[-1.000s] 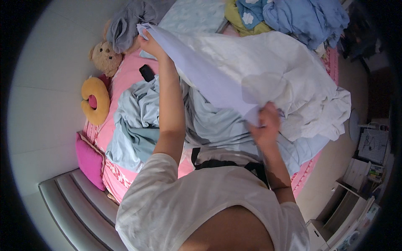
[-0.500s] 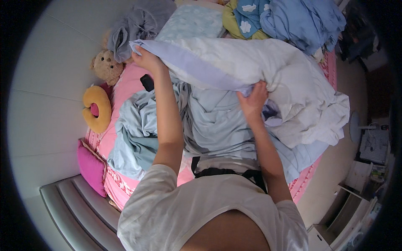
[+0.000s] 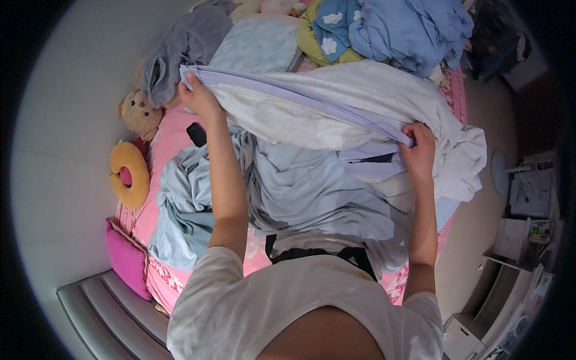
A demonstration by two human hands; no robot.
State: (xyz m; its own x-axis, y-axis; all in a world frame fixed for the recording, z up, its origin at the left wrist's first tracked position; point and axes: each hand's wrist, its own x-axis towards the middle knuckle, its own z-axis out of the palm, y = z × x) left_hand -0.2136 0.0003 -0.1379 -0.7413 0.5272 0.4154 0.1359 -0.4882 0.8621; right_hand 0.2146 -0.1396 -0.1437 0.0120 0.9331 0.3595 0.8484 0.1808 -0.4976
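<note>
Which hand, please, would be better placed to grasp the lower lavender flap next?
Probably the right hand: it pinches the lavender edge close beside that lower flap, while the left hand grips that edge's far upper-left end.

Looking steeply down from head height through a wide fisheye, close above a white short-sleeved fabric shirt (image 3: 270,291), facing forward past bare fingers (image 3: 419,129) to rumpled blue cloth bedding (image 3: 408,36) beyond them.
</note>
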